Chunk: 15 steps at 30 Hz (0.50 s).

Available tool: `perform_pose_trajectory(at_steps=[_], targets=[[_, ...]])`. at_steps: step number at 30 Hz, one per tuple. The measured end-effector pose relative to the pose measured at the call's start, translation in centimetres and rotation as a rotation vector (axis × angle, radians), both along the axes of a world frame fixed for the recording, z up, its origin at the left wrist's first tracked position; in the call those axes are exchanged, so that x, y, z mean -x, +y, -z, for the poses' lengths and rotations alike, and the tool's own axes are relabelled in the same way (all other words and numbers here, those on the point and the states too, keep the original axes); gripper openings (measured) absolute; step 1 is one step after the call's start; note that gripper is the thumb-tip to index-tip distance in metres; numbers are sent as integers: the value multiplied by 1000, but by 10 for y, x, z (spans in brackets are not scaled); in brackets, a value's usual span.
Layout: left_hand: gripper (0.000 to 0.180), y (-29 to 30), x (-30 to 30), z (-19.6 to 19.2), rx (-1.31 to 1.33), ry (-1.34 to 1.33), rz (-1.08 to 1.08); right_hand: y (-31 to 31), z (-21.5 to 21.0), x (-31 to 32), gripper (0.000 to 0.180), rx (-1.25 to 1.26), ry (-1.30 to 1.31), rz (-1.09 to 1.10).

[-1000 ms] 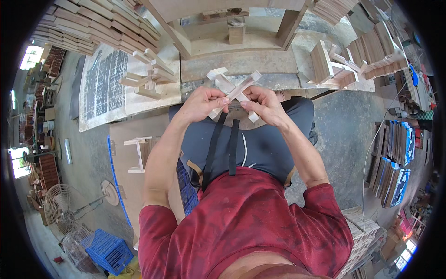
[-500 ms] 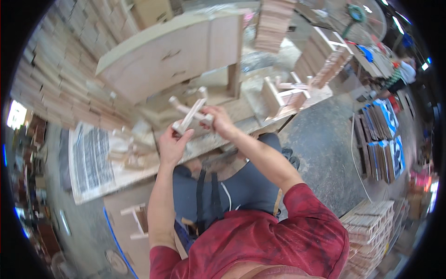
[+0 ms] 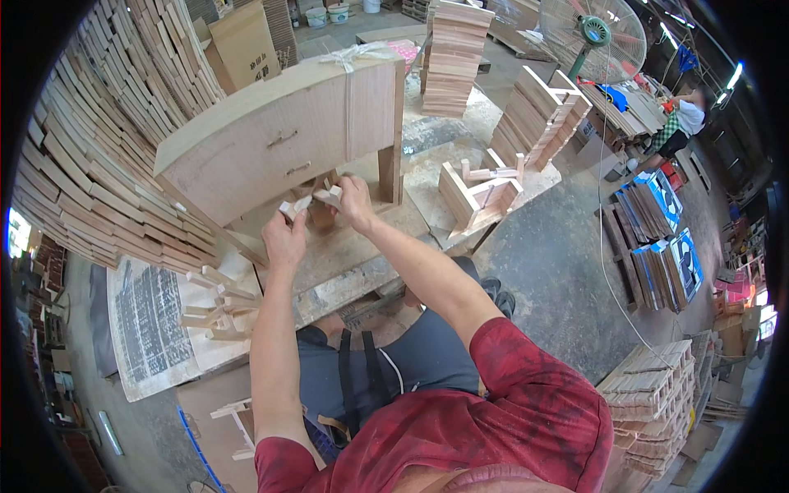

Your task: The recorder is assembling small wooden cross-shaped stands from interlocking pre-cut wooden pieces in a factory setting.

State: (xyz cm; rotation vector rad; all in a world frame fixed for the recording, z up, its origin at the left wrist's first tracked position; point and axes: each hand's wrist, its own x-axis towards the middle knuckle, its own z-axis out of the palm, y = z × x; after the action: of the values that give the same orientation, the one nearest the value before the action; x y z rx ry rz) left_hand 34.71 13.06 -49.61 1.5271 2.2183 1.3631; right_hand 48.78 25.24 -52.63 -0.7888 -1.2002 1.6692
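Observation:
My left hand (image 3: 284, 238) is closed on one end of a small wooden frame (image 3: 297, 206) made of pale sticks. My right hand (image 3: 355, 202) grips the frame's other side, its fingers partly out of sight behind the wood. The frame is at the foot of an upright plywood panel (image 3: 238, 144), which has two short slots and a curved top. Part of the frame is hidden, so how its sticks join cannot be seen. Under both hands lies a dusty worktop (image 3: 386, 234). Several loose joined stick pieces (image 3: 222, 308) rest to the left of my left hand.
Stacked wooden strips (image 3: 99, 156) rise at the left. On the right of the bench are an open wooden box frame (image 3: 485, 197) and piled boards (image 3: 454, 62). A large fan (image 3: 593, 33) stands at the back right. Slatted wood (image 3: 649, 394) is stacked on the floor, lower right.
Both hands have moved away from me toward the panel, taking the wooden frame along. The frame has turned and now sits close against the panel's base. The view has shifted slightly.

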Motion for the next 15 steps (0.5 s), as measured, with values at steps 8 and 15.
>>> perform_pose_trajectory(at_steps=[8, 15], targets=[[34, -1, 4, -2, -13, -49, 42, -18, -5, -19, 46, -409, -533, 324], [35, 1, 2, -6, 39, -38, 61, -80, 7, -97, 40, -450, -447, 287]])
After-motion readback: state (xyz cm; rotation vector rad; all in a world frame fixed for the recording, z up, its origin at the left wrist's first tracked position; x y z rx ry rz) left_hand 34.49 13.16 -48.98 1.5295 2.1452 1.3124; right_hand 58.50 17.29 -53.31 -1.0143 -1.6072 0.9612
